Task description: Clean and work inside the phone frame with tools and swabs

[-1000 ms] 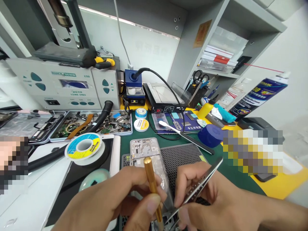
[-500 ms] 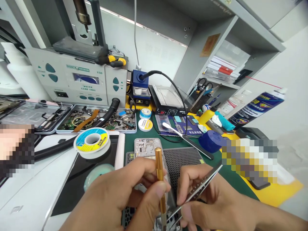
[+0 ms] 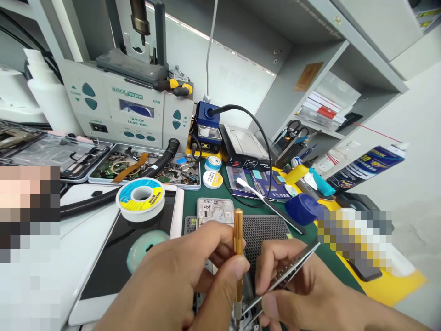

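In my left hand [image 3: 206, 280] is a slim gold-handled tool [image 3: 238, 230], its shaft nearly upright between thumb and fingers; its tip points down at the bottom edge and its kind is unclear. My right hand [image 3: 296, 285] pinches metal tweezers [image 3: 292, 269], slanted so that their points come close to the gold tool's tip. Beneath both hands lies an opened phone frame [image 3: 215, 209], with handwriting on its bare upper part; my hands hide most of the rest. The frame rests on a dark perforated mat [image 3: 267, 228].
A solder wick reel [image 3: 140, 200] sits on a white tablet [image 3: 129, 262] at left. Behind are a tray of circuit boards [image 3: 143, 166], a hot air station [image 3: 127, 108] and a heating plate [image 3: 246, 147]. A black-handled brush [image 3: 272, 207] and blue lid [image 3: 303, 208] lie right.
The view has shifted slightly, so the bench items appear a little further right. Both hands keep their grips, the gold tool and tweezers still close together at the phone frame.
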`<state>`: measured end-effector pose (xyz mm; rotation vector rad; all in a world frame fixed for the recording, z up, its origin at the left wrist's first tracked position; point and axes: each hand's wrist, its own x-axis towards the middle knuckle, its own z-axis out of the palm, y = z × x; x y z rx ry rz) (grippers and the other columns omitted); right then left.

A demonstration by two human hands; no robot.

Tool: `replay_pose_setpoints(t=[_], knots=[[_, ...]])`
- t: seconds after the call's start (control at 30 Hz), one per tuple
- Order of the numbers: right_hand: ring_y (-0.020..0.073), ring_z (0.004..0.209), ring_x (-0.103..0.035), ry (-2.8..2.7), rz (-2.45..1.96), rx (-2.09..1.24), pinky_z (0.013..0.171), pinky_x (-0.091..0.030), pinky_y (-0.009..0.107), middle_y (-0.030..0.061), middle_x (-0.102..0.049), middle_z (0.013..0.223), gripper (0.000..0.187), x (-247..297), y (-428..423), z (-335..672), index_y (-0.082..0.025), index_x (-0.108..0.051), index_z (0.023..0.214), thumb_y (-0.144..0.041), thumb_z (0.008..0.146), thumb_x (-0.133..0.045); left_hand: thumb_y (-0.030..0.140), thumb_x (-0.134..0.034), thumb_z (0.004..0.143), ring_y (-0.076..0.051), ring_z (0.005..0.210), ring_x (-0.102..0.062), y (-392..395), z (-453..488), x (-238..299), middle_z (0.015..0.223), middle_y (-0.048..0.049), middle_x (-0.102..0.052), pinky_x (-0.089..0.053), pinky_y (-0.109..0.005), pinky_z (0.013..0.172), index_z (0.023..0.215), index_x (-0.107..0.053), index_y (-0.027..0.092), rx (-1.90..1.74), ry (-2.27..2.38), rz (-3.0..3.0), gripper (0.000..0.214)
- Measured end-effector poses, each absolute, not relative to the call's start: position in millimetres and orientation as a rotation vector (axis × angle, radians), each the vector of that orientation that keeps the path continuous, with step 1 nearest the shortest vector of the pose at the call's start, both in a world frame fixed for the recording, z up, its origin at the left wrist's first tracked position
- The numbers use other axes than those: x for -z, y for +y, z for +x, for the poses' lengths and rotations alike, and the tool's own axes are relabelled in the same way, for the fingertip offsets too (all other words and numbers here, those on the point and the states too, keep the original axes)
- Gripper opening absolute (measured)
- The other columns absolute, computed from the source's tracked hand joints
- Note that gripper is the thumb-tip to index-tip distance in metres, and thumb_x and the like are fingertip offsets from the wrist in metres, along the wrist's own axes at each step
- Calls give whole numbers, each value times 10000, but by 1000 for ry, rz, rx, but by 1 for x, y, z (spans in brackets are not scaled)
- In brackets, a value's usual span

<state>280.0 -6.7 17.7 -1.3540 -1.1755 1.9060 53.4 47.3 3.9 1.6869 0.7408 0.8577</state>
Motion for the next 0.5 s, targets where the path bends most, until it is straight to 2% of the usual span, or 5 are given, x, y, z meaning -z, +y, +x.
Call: replay_pose_setpoints(t=[0.23,0.27,0.37,0.43,0.5], knots=[[74,558,-644,-1204,-1389,-1859,461,-466,99,50,-707,729,218,-23,-9,276,-125,-577,858,-191,839,-784,417,-606,876,-154,408,-660,58,54,9,625,10,-716,-380,-124,263,872,-659,249,-724,656,1649,177],[72,554,-639,-1211,-1399,-1846,465,-465,102,47,-704,721,218,-23,-9,275,-123,-580,848,-169,819,-791,425,-611,869,-153,398,-654,56,54,7,612,8,-710,-395,-124,271,859,-661,244,-716,671,1639,189],[73,552,-636,-1227,-1434,-1814,487,-473,117,42,-709,717,220,-24,-10,273,-127,-585,831,-115,773,-797,424,-567,880,-152,464,-698,47,57,-4,590,39,-691,-552,-143,448,795,-653,261,-778,816,1601,203],[81,565,-648,-1230,-1457,-1803,508,-488,131,45,-717,721,225,-23,-10,273,-129,-587,819,-93,750,-798,403,-522,895,-147,570,-746,41,59,-10,632,69,-703,-582,-139,554,774,-654,289,-840,919,1567,212],[90,576,-661,-1220,-1473,-1801,521,-501,140,46,-724,720,263,-23,-10,273,-130,-591,803,-64,699,-823,385,-520,895,-134,612,-759,36,60,-13,670,92,-717,-572,-111,564,768,-662,310,-891,939,1559,205]])
